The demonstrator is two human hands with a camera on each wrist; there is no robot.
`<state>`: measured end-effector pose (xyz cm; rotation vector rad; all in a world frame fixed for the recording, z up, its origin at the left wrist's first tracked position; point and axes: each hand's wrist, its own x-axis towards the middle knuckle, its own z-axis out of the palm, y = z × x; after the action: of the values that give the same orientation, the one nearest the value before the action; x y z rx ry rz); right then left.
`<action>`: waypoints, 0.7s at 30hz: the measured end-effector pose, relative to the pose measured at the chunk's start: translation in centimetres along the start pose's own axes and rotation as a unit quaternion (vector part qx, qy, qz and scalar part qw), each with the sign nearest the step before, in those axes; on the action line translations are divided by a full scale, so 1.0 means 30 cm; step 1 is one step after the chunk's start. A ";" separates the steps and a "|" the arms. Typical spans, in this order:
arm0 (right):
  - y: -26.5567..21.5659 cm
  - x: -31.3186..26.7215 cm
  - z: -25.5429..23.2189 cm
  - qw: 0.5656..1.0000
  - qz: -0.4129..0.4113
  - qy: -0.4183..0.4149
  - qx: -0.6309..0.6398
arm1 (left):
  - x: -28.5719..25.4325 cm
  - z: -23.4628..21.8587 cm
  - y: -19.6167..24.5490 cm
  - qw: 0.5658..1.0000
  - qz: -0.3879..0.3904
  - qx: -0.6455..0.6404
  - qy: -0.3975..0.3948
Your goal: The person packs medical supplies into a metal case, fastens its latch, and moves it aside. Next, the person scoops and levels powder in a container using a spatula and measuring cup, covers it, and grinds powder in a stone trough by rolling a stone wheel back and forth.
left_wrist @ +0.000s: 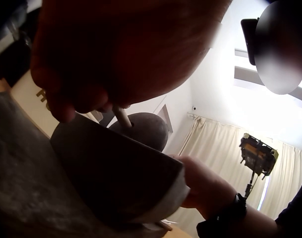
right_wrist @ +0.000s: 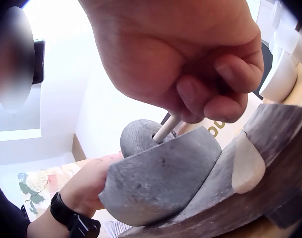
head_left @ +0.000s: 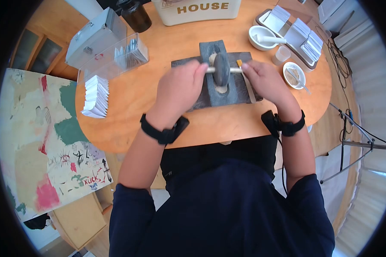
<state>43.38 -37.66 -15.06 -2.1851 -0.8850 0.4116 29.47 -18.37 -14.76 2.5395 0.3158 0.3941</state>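
Observation:
A dark stone wheel [head_left: 221, 70] on a pale rod stands upright in the grey stone trough [head_left: 218, 96], with beige powder at both ends of the groove. My left hand [head_left: 181, 88] grips the rod's left end; my right hand [head_left: 268, 83] grips its right end, fingers curled. In the right wrist view the rod [right_wrist: 166, 130] enters the hole of the wheel [right_wrist: 140, 138] above the trough's side [right_wrist: 161, 173]. The trough rests on a dark slab [head_left: 195, 102]. A flat wooden tool [head_left: 249, 92] lies on the slab, right of the trough.
At right are a mortar [head_left: 255, 37] with pestle, a small cup [head_left: 281, 55], a powder bowl [head_left: 301, 80] and a tray [head_left: 306, 63] of white packets. White folded papers [head_left: 96, 97], a clear box [head_left: 133, 55], a metal case [head_left: 98, 38] and a dark jar [head_left: 134, 16] stand left.

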 end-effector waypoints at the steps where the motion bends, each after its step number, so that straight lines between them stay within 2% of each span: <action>1: 0.003 0.018 0.006 1.000 0.002 0.015 -0.004 | 0.030 0.009 -0.011 1.000 -0.005 0.000 0.014; 2: 0.002 0.017 0.012 1.000 0.002 0.013 -0.003 | 0.051 0.013 -0.019 1.000 -0.008 0.001 0.030; 5: 0.001 0.013 0.005 0.999 -0.014 0.032 -0.036 | 0.024 -0.004 -0.003 1.000 -0.017 -0.019 0.008; 8: 0.015 -0.004 -0.011 1.000 -0.011 -0.014 -0.008 | 0.008 -0.007 0.016 1.000 -0.004 -0.027 -0.008; 10: 0.025 0.013 -0.003 1.000 0.012 -0.008 -0.005 | 0.031 0.012 0.005 0.999 0.020 -0.009 0.027; 11: 0.021 0.020 0.016 0.999 0.009 0.039 0.002 | 0.026 0.013 0.003 0.999 0.018 -0.009 0.026; 15: 0.016 -0.017 -0.007 1.000 -0.007 0.017 -0.012 | 0.012 0.004 0.021 1.000 -0.007 -0.010 0.012; 18: 0.029 -0.024 -0.007 0.999 -0.042 0.015 -0.013 | -0.014 -0.002 0.037 0.999 -0.020 -0.027 -0.028; 20: 0.028 0.016 0.010 0.998 -0.021 0.058 -0.025 | 0.041 0.021 -0.002 1.000 -0.011 0.014 0.014; 21: 0.025 0.017 0.011 0.998 -0.021 0.057 -0.025 | 0.063 0.020 -0.010 1.000 -0.019 0.015 0.004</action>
<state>43.93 -37.50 -15.86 -2.2078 -0.8853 0.2446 31.37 -17.82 -15.00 2.5567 0.3757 0.3869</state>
